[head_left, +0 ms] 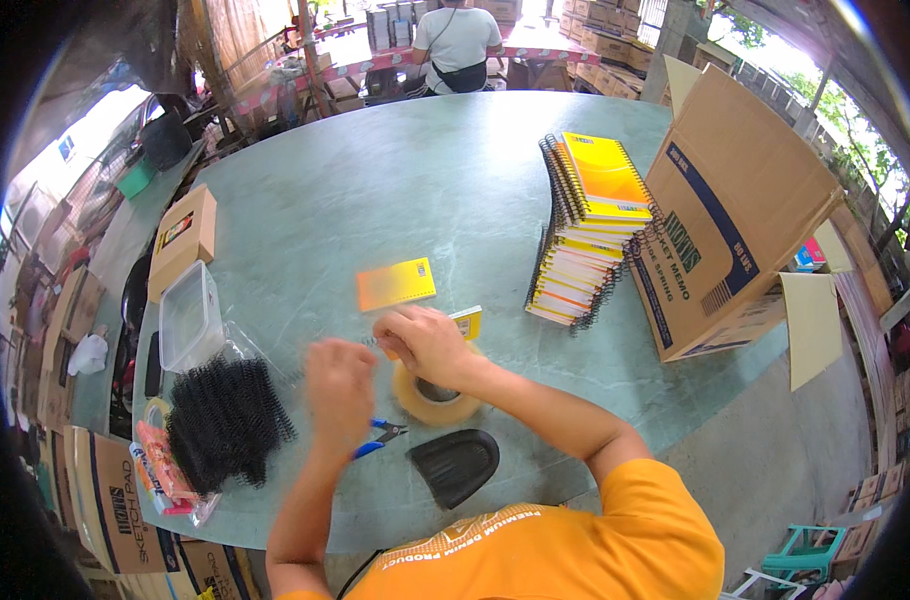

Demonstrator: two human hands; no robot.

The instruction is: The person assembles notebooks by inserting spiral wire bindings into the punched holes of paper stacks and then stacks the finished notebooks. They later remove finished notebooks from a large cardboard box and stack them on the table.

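My right hand (427,342) is closed over a small yellow notepad (467,322), mostly hidden beneath it. Close by on the left, my left hand (339,385) is smeared by motion, so its grip is unclear. A faint stretch of thin coil shows between the hands. Just beyond them lies a yellow-orange cover (396,285) with punched holes along one edge. Under my right wrist is a large roll of clear tape (412,397). Blue-handled cutters (379,438) rest beside my left wrist, near a black scoop-shaped tray (455,467).
A heap of black spiral coils (227,424) lies left, by a clear plastic box (190,318) and a small brown carton (183,240). Stacked spiral notebooks (592,235) stand right, beside a large open cardboard box (730,215). A person (455,50) sits at a far table.
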